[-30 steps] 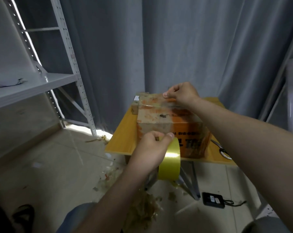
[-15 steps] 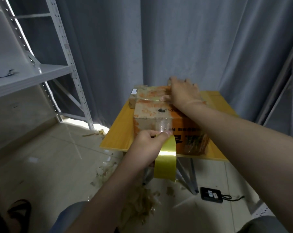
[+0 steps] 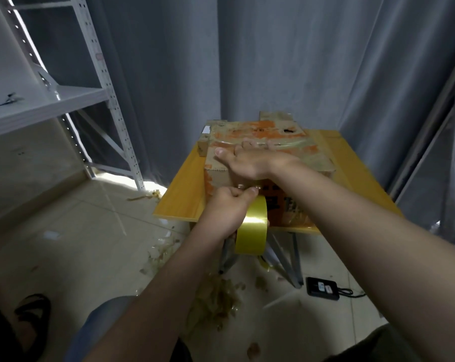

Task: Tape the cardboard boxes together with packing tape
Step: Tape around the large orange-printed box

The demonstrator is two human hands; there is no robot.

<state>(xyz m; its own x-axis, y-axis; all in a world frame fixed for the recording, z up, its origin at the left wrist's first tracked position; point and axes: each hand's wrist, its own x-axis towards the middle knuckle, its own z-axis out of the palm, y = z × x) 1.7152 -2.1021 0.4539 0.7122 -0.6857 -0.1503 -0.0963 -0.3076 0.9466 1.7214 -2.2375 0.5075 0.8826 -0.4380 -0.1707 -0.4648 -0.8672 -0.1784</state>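
Taping a worn orange-and-brown cardboard box (image 3: 270,142)

Right hand (image 3: 255,163) presses flat on top; below it, left hand (image 3: 226,212) grips the yellow tape roll (image 3: 252,228).

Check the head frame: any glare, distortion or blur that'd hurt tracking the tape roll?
Head view: glare band across the roll; blown-out patch on the floor under the curtain; wide-angle distortion bows the shelf post; box sharp but dimly lit, no motion blur.

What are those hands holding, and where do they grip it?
The left hand grips the yellow tape roll at its upper rim. The right hand holds nothing; it presses flat on the cardboard box.
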